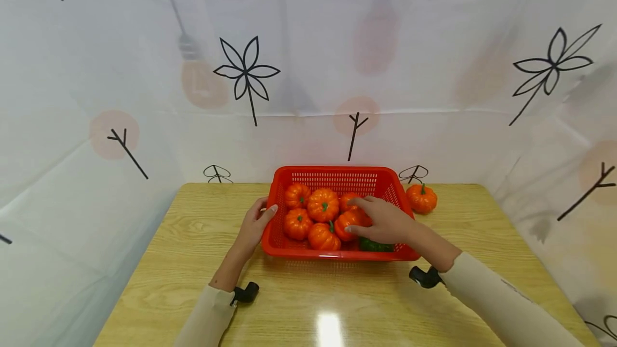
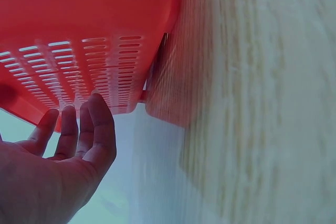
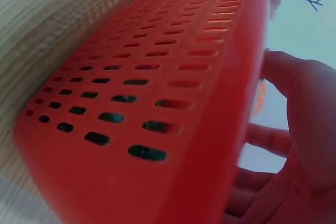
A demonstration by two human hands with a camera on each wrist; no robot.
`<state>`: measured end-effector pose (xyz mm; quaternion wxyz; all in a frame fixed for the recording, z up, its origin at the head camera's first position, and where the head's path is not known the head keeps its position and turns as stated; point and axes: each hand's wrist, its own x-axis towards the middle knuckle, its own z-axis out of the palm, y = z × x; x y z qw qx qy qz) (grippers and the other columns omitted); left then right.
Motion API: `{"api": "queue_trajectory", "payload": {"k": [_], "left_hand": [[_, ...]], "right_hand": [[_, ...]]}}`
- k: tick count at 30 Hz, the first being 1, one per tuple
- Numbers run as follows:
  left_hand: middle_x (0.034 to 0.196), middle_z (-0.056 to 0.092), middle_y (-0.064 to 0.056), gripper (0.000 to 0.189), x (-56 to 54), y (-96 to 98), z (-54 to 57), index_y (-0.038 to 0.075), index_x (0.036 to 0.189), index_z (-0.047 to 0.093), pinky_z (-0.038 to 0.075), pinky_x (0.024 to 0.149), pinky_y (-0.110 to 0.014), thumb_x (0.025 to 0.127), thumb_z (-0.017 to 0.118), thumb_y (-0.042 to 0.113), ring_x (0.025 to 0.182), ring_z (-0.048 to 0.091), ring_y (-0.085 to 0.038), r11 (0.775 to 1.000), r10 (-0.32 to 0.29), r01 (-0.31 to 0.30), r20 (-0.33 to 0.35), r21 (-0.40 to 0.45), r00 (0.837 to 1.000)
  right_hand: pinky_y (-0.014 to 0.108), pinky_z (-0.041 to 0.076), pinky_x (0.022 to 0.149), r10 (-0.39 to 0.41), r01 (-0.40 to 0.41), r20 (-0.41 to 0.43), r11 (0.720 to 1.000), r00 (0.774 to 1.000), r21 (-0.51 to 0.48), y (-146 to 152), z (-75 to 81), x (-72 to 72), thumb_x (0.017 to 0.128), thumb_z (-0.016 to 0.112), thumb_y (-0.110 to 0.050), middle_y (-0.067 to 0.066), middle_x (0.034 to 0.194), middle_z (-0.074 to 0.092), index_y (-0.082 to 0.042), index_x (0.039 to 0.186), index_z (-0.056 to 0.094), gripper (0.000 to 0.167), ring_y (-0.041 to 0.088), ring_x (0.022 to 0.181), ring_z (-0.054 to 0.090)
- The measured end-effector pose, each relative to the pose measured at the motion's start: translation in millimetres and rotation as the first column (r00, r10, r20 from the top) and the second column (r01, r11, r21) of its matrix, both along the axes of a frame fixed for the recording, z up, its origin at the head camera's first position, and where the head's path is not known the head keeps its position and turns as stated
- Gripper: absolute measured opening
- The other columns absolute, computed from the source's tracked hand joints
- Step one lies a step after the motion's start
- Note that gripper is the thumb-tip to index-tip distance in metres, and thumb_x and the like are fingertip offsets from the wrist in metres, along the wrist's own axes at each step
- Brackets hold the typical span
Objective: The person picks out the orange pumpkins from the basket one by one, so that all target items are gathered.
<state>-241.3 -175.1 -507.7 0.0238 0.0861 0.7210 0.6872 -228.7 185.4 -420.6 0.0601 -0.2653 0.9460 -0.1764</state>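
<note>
1. six or more orange pumpkins [image 1: 323, 205] lie in the red basket [image 1: 332, 254], bunched together in its left and middle parts, several with green stems showing.
2. the red basket, with its slotted walls, stands on the wood-grained surface [image 1: 299, 299], towards the far edge.
3. the left grip [image 1: 253, 224], a bare hand, holds the basket at its left end: the thumb lies on the rim and the fingers bend up along the outside of the wall.
4. the right grip [image 1: 383, 220], also a bare hand, reaches over the basket's right side, thumb and fingers spread wide around the near pumpkin [image 1: 342, 224]; i cannot tell whether they touch it.
5. a dark green thing [image 1: 376, 246] sits low in the basket's near right corner, partly below the right hand; it also shows as dark patches through the slots in the right wrist view.
6. one lone pumpkin [image 1: 423, 201] rests on the surface just beside the basket's right end, stem up.
7. both forearms wear pale sleeves [image 1: 501, 299], with a black device [image 1: 247, 292] at each wrist.
8. behind the surface hangs a whitish cloth [image 1: 308, 143] printed with black flower and twig outlines.
</note>
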Motion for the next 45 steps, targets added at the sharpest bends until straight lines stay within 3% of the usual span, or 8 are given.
{"api": "queue_trajectory", "payload": {"k": [9,23,33,39,45], "left_hand": [[0.143,0.055,-0.021,0.051,-0.4,0.0,-1.0,0.008,0.152,0.051,0.062,0.090,-0.037,0.110,0.061,0.034,0.123,0.064,-0.042,1.000,-0.006,0.006,-0.001,0.001,1.000],[0.143,0.055,-0.022,0.051,-1.2,0.3,-1.9,0.007,0.153,0.050,0.062,0.090,-0.036,0.110,0.060,0.034,0.123,0.063,-0.043,1.000,-0.005,0.005,-0.008,0.004,1.000],[0.141,0.056,-0.021,0.051,-1.7,0.0,-1.8,0.008,0.152,0.052,0.062,0.088,-0.034,0.109,0.061,0.035,0.121,0.064,-0.041,1.000,0.004,-0.004,-0.010,-0.008,1.000],[0.140,0.057,-0.019,0.050,-1.1,0.3,-0.7,0.010,0.151,0.053,0.063,0.088,-0.035,0.109,0.061,0.038,0.119,0.065,-0.040,1.000,0.009,-0.009,-0.004,-0.010,1.000],[0.139,0.058,-0.019,0.051,-0.9,0.7,-0.5,0.010,0.150,0.054,0.063,0.088,-0.035,0.108,0.063,0.038,0.119,0.065,-0.039,1.000,0.021,-0.021,0.008,-0.005,1.000]], "right_hand": [[0.050,0.058,0.092,0.011,-0.011,0.005,1.000,1.000,0.018,-9,-4.8,0.2,0.094,0.077,-0.054,0.011,0.122,0.061,-0.010,0.140,0.063,0.065,0.025,0.097,0.063],[0.049,0.056,0.093,0.012,-0.011,0.016,0.997,1.000,-0.072,-8,-14.3,-2.3,0.091,0.083,-0.046,0.013,0.125,0.058,-0.013,0.135,0.065,0.058,0.026,0.105,0.059],[0.053,0.056,0.093,0.012,-0.014,-0.020,0.994,1.000,-0.106,6,0.5,5.5,0.090,0.084,-0.039,0.013,0.128,0.062,-0.012,0.134,0.063,0.055,0.029,0.110,0.062],[0.047,0.057,0.088,-0.009,-0.001,-0.055,0.984,0.998,-0.177,18,6.7,14.7,0.088,0.085,-0.028,0.010,0.127,0.063,-0.013,0.132,0.060,0.053,0.026,0.108,0.062],[0.048,0.057,0.093,-0.044,0.015,-0.107,0.966,0.993,-0.260,33,9.2,18.8,0.087,0.086,-0.020,0.005,0.130,0.063,-0.012,0.133,0.058,0.055,0.023,0.110,0.062]]}}
